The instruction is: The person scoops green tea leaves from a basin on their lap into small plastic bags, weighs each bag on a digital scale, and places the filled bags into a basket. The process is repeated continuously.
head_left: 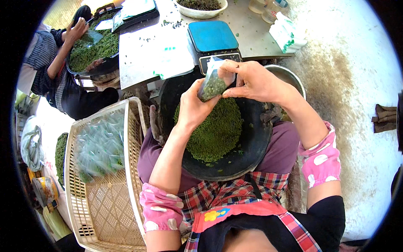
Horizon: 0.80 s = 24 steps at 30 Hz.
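Note:
A small clear plastic bag (213,87), partly filled with round green berries, is held up over a wide black pan (257,153). My left hand (194,108) is closed around the bag's lower part. At its top right edge, my right hand (259,82) has thumb and fingers curled against the plastic; the fingertips are partly hidden. Below both hands, a heap of small green berries (216,130) lies in the pan, which rests on my lap. Just beyond the bag stands a digital scale (213,37) with a blue top.
Left of me is a cream plastic basket (105,206) with several filled bags (100,143). The table (138,54) ahead bears stacked flat bags (172,56) and a white basin (205,13). Another person's hand (77,30) is over a second pan of berries (107,46) at far left.

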Available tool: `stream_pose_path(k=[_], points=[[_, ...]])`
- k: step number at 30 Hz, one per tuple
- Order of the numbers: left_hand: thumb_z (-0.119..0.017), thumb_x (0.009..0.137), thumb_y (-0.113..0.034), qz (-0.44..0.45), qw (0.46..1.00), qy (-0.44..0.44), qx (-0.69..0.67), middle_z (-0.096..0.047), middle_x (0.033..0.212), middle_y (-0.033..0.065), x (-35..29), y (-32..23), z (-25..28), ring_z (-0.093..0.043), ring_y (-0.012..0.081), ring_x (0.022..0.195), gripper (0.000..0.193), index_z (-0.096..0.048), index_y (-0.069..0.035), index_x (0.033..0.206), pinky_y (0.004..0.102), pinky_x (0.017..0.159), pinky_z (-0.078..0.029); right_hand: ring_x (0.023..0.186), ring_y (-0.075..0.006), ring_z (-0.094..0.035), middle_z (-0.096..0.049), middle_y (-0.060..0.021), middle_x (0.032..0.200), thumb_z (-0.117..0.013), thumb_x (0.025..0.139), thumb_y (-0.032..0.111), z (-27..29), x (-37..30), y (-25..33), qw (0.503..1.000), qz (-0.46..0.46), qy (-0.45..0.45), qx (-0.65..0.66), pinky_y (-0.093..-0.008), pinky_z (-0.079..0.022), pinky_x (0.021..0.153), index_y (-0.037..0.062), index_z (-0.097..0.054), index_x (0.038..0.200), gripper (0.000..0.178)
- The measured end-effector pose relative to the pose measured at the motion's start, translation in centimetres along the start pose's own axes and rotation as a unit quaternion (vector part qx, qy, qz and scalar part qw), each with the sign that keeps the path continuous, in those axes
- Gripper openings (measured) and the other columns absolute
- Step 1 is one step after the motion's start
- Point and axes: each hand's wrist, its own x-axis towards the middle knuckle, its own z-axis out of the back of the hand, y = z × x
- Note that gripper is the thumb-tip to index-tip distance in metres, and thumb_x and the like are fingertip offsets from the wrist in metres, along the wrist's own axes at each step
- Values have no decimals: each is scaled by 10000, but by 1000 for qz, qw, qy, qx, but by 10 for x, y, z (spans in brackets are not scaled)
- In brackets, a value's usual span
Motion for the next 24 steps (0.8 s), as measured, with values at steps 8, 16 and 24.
stream_pose_path(k=[8,16,24], points=[[-786,720,-184,59,988,131,59,-699,905,162,-6,9,-9,-702,240,849,400,-633,-5,1043,355,746,-536,635,-147,-675,-669,-101,908,-583,916,27,-39,-5,-23,951,-159,164,207,-297,-547,625,-25,-661,1124,229],[-799,750,-220,26,998,62,7,-699,930,147,-10,16,-1,-695,245,891,385,-639,-34,1047,359,775,-533,946,-313,-655,-643,-141,1092,-674,814,71,-26,-10,-10,998,27,14,59,-383,-521,883,49,-638,1164,353],[-752,688,-104,15,998,2,61,-649,874,192,-40,39,-17,-644,398,895,300,-598,-28,934,444,727,-508,692,-170,-680,-618,-146,1172,-506,943,-8,-81,-26,-2,959,-118,120,228,-295,-549,611,-8,-567,1277,340]])
